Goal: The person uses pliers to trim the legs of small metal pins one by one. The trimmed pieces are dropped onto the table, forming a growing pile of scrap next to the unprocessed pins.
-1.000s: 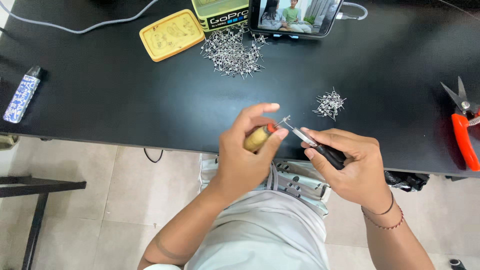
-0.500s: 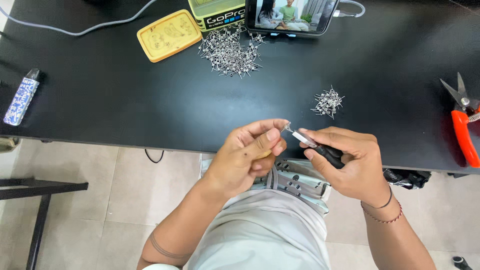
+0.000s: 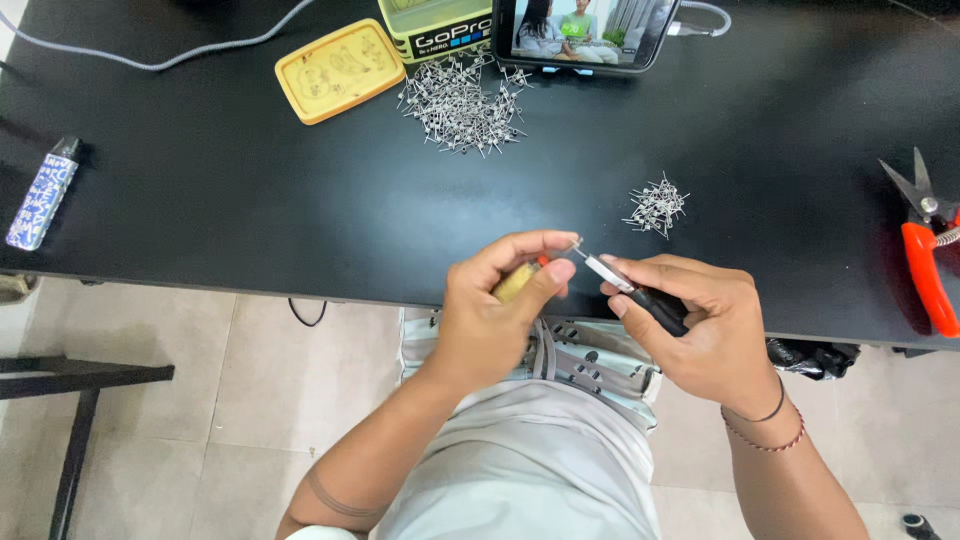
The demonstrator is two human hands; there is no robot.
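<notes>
My left hand (image 3: pixel 497 300) is closed around a small yellowish tool with an orange tip (image 3: pixel 518 281), held at the black table's front edge. My right hand (image 3: pixel 690 315) grips black-handled pliers (image 3: pixel 640 293), whose metal jaws point left toward a thin metal pin between the two hands. The jaw tips nearly touch my left fingertips. A small heap of metal pins (image 3: pixel 657 207) lies just beyond my right hand. A larger heap of pins (image 3: pixel 464 103) lies farther back at the centre.
On the black table (image 3: pixel 230 210) sit a yellow lid (image 3: pixel 338 70), a green box (image 3: pixel 438 25), a phone (image 3: pixel 585 35) showing video, a grey cable (image 3: pixel 150 60), a patterned lighter (image 3: pixel 42 195) at left and orange-handled snips (image 3: pixel 925 255) at right. Tiled floor lies below.
My left fingers have shifted over the yellowish tool, and the pliers' jaws have come a little closer to them. The heaps on the table are unchanged.
</notes>
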